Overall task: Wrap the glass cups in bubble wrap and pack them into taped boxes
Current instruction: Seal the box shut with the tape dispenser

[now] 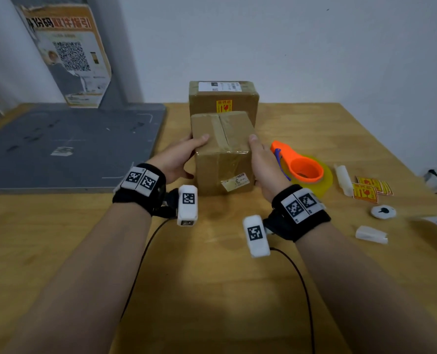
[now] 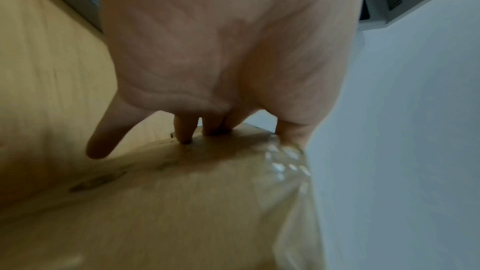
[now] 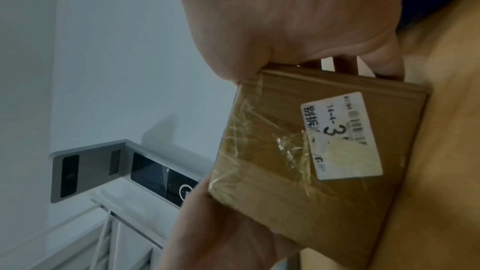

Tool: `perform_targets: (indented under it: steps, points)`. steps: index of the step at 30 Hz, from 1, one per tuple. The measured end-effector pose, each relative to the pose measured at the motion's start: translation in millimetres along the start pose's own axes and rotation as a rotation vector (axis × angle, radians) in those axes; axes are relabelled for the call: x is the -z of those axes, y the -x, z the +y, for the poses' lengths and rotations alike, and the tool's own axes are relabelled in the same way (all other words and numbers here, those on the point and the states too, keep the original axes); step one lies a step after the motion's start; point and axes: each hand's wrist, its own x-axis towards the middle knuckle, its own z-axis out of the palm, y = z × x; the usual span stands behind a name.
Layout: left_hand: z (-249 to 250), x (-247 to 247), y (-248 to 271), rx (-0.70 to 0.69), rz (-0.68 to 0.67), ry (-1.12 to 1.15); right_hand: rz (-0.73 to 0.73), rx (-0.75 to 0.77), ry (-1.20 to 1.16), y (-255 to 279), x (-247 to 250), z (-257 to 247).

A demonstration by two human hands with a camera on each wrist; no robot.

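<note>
Cardboard box (image 1: 222, 152) sealed with clear tape sits at the centre of the head view on the wooden table (image 1: 212, 290), held from both sides. The left hand (image 1: 179, 159) clasps its left face, thumb lying over the top edge; in the left wrist view the fingers (image 2: 184, 130) are bent onto the cardboard while the little finger sticks out free. The right hand (image 1: 262, 162) grips the right face, thumb up on the top edge — in the right wrist view the thumb and the fingers (image 3: 348, 67) curl round opposite edges of the box. A white label (image 1: 236, 182) with a large 3 is stuck low on the near face, partly under wrinkled tape.

Just behind, touching or nearly so, stands a second box (image 1: 223, 98), a little taller, with a white shipping label on top and a yellow-and-red sticker (image 1: 223, 106) on its front.

To the right of centre lies an orange tape dispenser (image 1: 301, 167) loaded with a clear roll, just beside the right hand. Further right — a white tube-like piece (image 1: 343, 178), a small stack of yellow-and-red stickers (image 1: 370, 189), a round white disc (image 1: 383, 212) and a scrap of white plastic (image 1: 370, 235). A grey mat (image 1: 66, 146) covers the left middle of the frame, with a poster (image 1: 69, 54) propped against the wall in the upper left.
</note>
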Motion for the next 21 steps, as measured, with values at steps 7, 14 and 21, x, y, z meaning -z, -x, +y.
perform_targets:
  steps: [7, 14, 21]
  points:
    - [-15.7, -13.7, 28.4, 0.025, 0.091, 0.113, -0.026, 0.029, 0.084, 18.8, 2.7, -2.0]
    - [13.0, -53.0, 43.6, -0.290, 0.650, 0.110, -0.177, -0.073, 0.264, 36.2, 45.8, -10.3]
    - [37.8, -124.7, 66.6, -0.514, 0.684, -0.037, 0.020, 0.032, 0.580, 61.4, 132.5, -22.0]
